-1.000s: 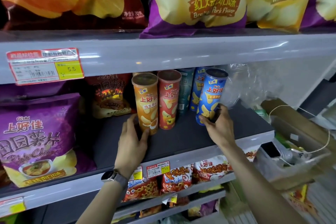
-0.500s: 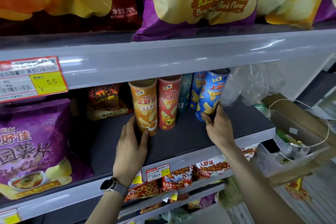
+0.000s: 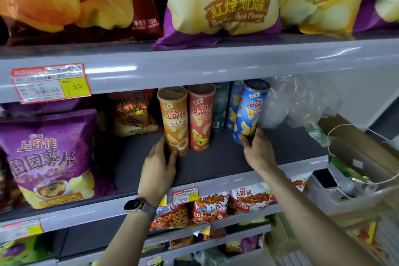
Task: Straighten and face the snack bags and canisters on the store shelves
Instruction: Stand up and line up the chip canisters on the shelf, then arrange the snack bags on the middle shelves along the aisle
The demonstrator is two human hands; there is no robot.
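On the dark middle shelf stand an orange canister, a red canister, a teal canister behind them and two blue canisters. My left hand grips the base of the orange canister, thumb at its front and fingers on its left side. The front blue canister leans to the right, and my right hand grips its base. A purple chip bag stands at the shelf's left, with a dark red bag further back.
Large chip bags fill the shelf above. Small snack bags hang under the shelf's front edge. Crumpled clear plastic lies right of the blue canisters. A cardboard box with a phone and cord sits at the far right.
My left hand has closed in on the orange canister's base. My right hand keeps hold of the tilted blue canister. The camera has moved closer.
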